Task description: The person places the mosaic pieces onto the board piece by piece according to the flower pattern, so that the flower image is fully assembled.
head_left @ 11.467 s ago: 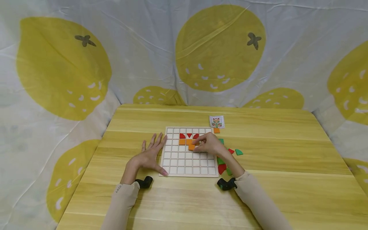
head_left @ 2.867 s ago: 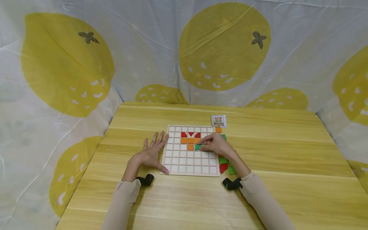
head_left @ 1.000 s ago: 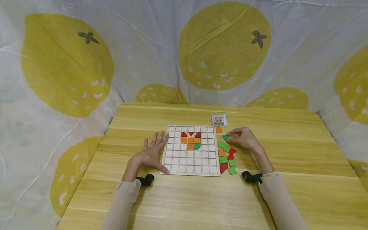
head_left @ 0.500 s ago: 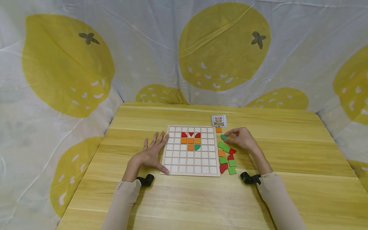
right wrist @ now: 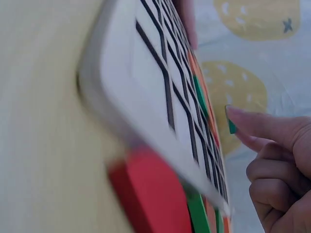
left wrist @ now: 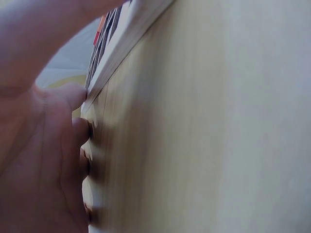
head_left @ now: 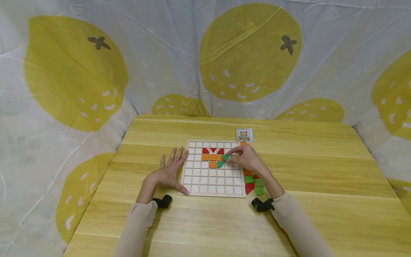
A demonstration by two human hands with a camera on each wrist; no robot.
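A pale wooden grid board lies on the table. My left hand is spread along its left edge, with thumb and a fingertip touching the rim. Above the right part of the board, my right hand pinches a green quarter-circle tile between thumb and index finger. In the right wrist view that green tile is held clear of the board. Red tiles form a row on the board, with orange squares below them. Another green quarter-circle sits beside the lowest orange square.
Loose green squares, red pieces and orange pieces lie right of the board, some hidden under the right hand. A small printed pattern card lies behind them. A lemon-print cloth hangs behind the table.
My right hand has picked up the green quarter-circle tile from the table and carried it left over the board. Earlier, an orange square and another green quarter-circle were set down. The left hand stays put.
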